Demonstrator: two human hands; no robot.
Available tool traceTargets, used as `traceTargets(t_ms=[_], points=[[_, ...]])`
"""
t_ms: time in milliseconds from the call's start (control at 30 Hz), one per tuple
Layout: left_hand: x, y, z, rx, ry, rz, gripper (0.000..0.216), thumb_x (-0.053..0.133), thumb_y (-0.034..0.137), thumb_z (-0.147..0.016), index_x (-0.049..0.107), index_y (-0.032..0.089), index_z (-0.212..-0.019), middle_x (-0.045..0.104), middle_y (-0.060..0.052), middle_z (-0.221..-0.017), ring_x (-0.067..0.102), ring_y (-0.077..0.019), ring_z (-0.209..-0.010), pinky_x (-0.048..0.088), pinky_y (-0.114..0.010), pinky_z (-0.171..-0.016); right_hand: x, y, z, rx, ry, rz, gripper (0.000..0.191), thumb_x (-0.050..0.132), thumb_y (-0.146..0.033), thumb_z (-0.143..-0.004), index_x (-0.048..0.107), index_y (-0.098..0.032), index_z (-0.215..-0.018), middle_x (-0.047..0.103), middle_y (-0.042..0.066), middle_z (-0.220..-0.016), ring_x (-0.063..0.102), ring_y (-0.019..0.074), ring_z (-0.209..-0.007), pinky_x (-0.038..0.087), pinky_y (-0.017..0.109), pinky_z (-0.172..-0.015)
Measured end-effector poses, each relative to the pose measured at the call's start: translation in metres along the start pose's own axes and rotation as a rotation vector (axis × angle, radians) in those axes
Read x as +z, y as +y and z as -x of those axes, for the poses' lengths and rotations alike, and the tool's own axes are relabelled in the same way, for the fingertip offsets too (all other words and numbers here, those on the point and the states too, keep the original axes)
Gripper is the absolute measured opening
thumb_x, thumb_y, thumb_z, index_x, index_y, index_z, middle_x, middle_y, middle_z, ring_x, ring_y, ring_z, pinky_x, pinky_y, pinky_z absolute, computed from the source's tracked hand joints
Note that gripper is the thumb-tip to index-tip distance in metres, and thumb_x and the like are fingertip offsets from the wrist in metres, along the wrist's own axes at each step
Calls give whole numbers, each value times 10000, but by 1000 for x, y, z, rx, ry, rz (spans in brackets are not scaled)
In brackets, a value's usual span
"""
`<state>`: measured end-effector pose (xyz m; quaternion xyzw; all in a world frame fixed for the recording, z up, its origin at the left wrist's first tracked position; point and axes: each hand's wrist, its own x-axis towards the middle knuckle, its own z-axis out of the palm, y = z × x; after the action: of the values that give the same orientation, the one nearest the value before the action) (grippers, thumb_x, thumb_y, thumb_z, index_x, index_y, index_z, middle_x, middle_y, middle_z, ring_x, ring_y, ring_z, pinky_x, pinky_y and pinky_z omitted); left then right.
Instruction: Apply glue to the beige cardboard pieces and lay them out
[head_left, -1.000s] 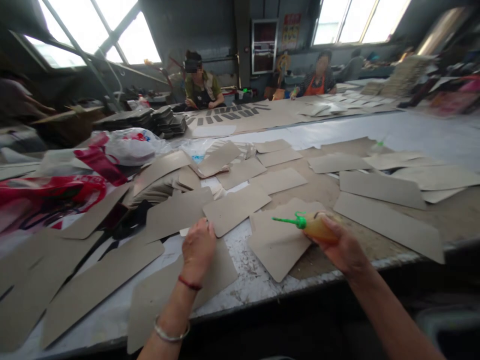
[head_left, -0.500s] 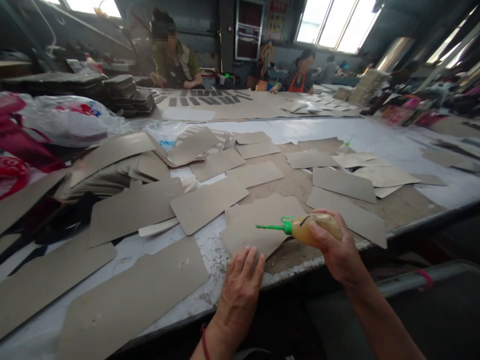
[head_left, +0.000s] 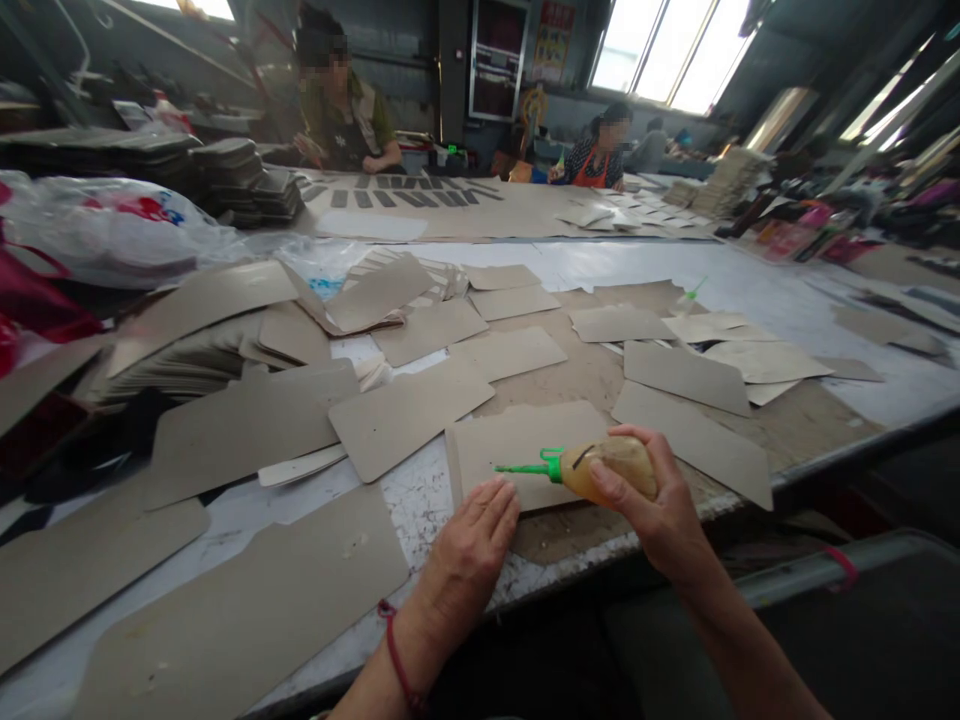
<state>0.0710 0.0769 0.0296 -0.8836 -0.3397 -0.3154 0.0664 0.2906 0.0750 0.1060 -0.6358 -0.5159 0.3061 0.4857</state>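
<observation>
My right hand (head_left: pixel 660 515) grips a yellowish squeeze bottle (head_left: pixel 611 465) with a green nozzle (head_left: pixel 525 467) that points left over a grey-brown card piece (head_left: pixel 525 440) near the table's front edge. My left hand (head_left: pixel 469 555) lies flat with its fingers stretched out, the fingertips resting on the near edge of that same card. A red cord circles my left wrist. Many more card pieces of the same kind, such as a long one (head_left: pixel 409 415) just to the left, lie scattered over the table.
A heap of stacked cards (head_left: pixel 210 350) and plastic bags (head_left: pixel 112 235) sit at the left. Two people (head_left: pixel 337 100) (head_left: pixel 600 150) work at the far side among dark stacks (head_left: pixel 247 180). The table's front edge (head_left: pixel 847 465) runs to the right.
The card under the bottle has been turned square to the table edge. My left hand came from the left to rest on it, and the bottle moved slightly left and lower.
</observation>
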Motion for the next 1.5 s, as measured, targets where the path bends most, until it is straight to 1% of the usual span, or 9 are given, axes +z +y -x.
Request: traceTargets(t_ms=[133,333,500,667,800,1000,1167,1300,1500], points=[[13,8,4,-59,65,-34,372,368,9,-911,578,45,-1216,645,-177,-1245,595,-263,-1194,556,-433,-976,10,-4,-4,-110,7,127,475,716,-507,-769,522,-244,-1112,580,22,-918,574,187,-753,511,294,-674],[19,9,9,-66,79,-32,355,412,34,-914,572,52,-1231,649,-167,-1240,599,-276,-1186,556,-443,-977,19,-2,-10,-268,4,285,457,700,-464,-794,504,-247,-1145,554,47,-1044,570,225,-901,480,368,-848],[20,8,10,-87,81,-31,351,409,60,-932,571,83,-1242,652,-151,-1241,597,-263,-1190,552,-438,-983,18,-4,-9,-317,-57,322,421,689,-429,-811,498,-243,-1137,557,52,-1053,574,219,-903,479,359,-855],[20,9,9,-84,91,-32,357,395,46,-932,573,72,-1240,655,-150,-1237,603,-249,-1180,556,-427,-979,15,-7,-11,-350,1,380,400,674,-428,-820,503,-238,-1128,553,53,-1024,571,225,-910,480,368,-849],[19,9,8,-89,110,-37,355,383,35,-932,589,63,-1219,658,-148,-1231,605,-251,-1177,563,-431,-965,20,-7,-14,-423,35,398,393,665,-396,-828,498,-227,-1141,546,63,-1057,560,223,-929,479,366,-843],[21,9,9,-88,119,-56,347,390,36,-932,605,64,-1203,661,-144,-1229,608,-263,-1171,567,-437,-955,29,-9,-15,-446,-8,381,378,657,-369,-842,487,-224,-1147,549,63,-1061,563,215,-935,476,354,-849],[21,10,9,-85,101,-50,356,376,44,-937,600,61,-1214,662,-141,-1227,609,-256,-1169,570,-430,-951,22,-14,-12,-443,-67,409,374,666,-355,-842,488,-229,-1145,560,55,-1032,576,208,-888,488,336,-817],[22,10,10,-87,109,-48,369,394,23,-920,592,64,-1227,651,-144,-1246,596,-246,-1188,562,-422,-968,18,-18,-14,-500,-34,455,359,663,-337,-840,495,-221,-1135,553,56,-1010,570,210,-890,486,333,-822],[20,8,10,-83,127,-51,354,403,39,-926,593,62,-1224,658,-142,-1233,597,-245,-1188,562,-418,-967,30,-21,-17,-553,0,455,350,649,-322,-845,488,-208,-1134,539,66,-1008,560,216,-909,482,342,-833]])
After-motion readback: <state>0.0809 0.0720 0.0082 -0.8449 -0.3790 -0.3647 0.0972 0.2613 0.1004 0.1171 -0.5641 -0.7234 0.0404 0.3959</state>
